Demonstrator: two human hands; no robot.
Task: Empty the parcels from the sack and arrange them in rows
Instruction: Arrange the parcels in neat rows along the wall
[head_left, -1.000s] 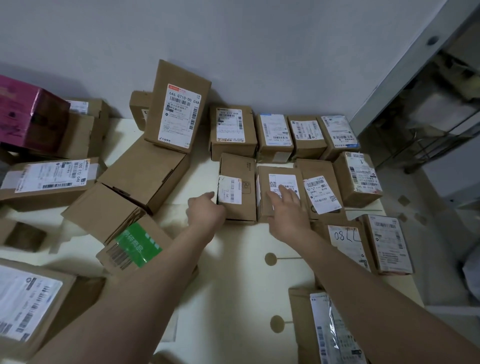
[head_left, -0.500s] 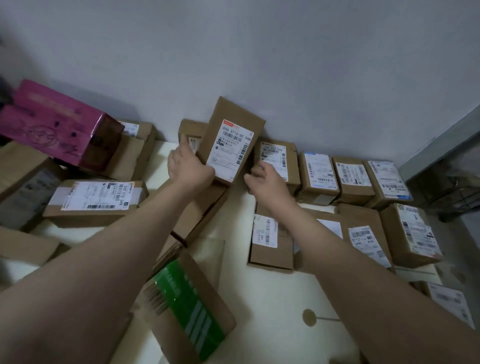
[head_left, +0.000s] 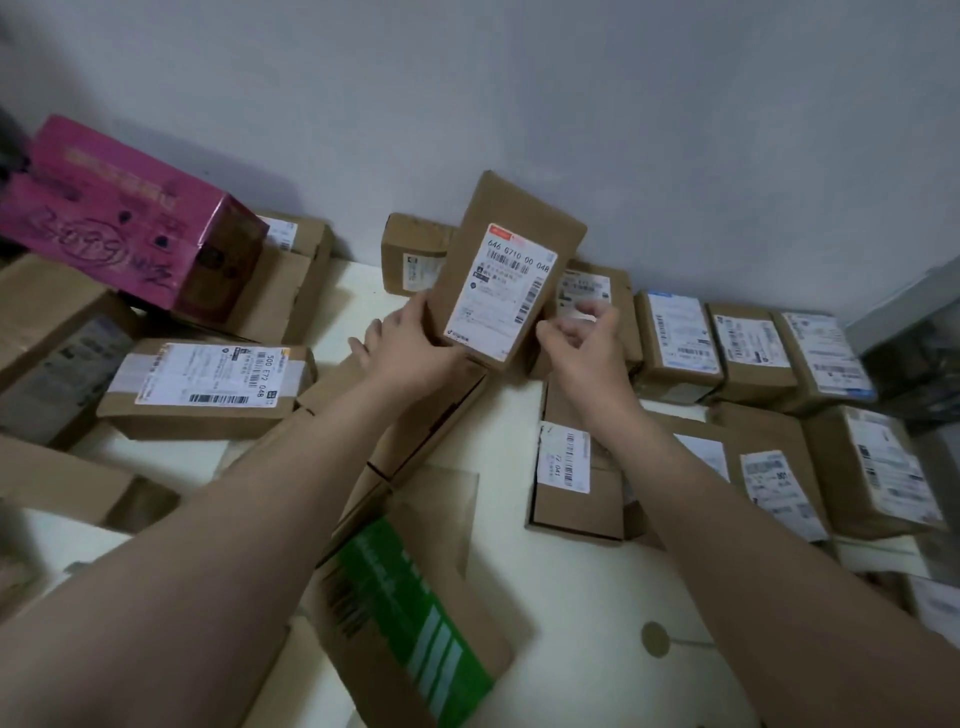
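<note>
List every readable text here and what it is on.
"646 G710 00 048": label of the upright brown cardboard parcel.
"500 E72 048": label of the flat brown cardboard box at left.
"72 041": label of the small brown box, centre.
Pink box scrawl and other labels: too blurred.

I see dim, flat, bluish light with soft shadows under the parcels (head_left: 576, 499), lens-bent edges, and motion blur towards the right.
</note>
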